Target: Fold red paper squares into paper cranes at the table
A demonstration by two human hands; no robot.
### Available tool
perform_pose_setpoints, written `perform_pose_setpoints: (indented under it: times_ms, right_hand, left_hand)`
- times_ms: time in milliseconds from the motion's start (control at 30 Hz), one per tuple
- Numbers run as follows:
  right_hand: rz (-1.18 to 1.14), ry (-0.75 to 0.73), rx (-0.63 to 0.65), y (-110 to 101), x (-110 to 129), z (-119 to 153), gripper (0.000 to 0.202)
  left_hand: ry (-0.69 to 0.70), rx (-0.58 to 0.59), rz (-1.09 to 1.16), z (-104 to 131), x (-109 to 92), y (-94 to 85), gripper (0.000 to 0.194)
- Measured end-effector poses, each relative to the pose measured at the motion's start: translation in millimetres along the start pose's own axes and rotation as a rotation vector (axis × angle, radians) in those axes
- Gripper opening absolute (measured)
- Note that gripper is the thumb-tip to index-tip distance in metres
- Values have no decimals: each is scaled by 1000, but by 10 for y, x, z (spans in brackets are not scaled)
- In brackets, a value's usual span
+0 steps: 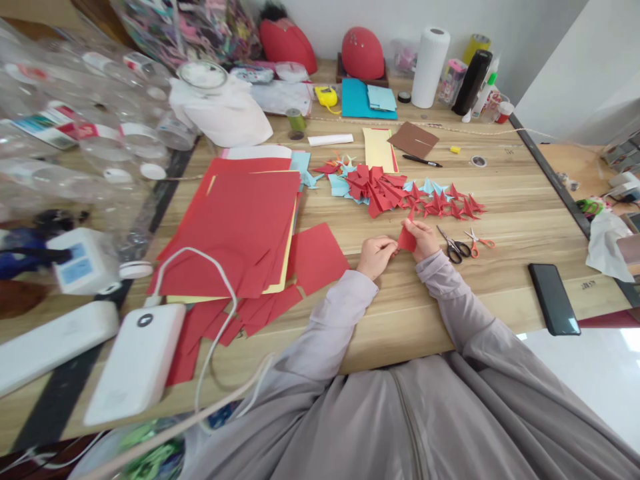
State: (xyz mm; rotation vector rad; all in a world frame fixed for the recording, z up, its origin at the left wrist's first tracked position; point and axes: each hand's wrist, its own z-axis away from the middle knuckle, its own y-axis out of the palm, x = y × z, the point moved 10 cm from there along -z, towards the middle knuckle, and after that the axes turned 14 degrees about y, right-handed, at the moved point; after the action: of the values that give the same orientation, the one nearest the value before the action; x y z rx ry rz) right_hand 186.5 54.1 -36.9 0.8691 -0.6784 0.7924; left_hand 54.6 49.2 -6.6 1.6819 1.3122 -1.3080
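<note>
A small folded piece of red paper [407, 238] is pinched between both of my hands just above the wooden table [510, 220]. My left hand [376, 255] grips its left corner and my right hand [423, 238] holds its right side. Beyond my hands lies a pile of folded red and light blue paper shapes [400, 190]. A loose red square sheet [317, 257] rests to the left of my left hand.
A stack of red and yellow sheets [240, 227] lies at the left, with a white power bank [137, 363] and cable near the front edge. Two pairs of scissors [463, 245] lie right of my hands, a black phone [553, 298] further right. Clear plastic bottles [75, 120] crowd the far left.
</note>
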Motion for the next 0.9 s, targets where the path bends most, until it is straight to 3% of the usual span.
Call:
perform_pose_setpoints:
  times_ms: [167,367,500,633,900]
  right_hand:
    - [-102,25,17,-65,36,-66,27]
    - [-19,39,56,60,-13,28,29]
    - [85,12,77,146,-31,97,26]
    - [85,31,37,92,-53,77,27]
    - [-20,32,3,-27,4,-11,29]
  left_hand:
    - [44,-24,-10,36,-33,-24,17]
    - [112,-129,-83,10,-120,-131,16]
    - [197,-42,-191,-16,-208,-54,19]
    - [180,17,-182,-4,-181,-3,22]
    - [165,25,-175,31,-179,13,19]
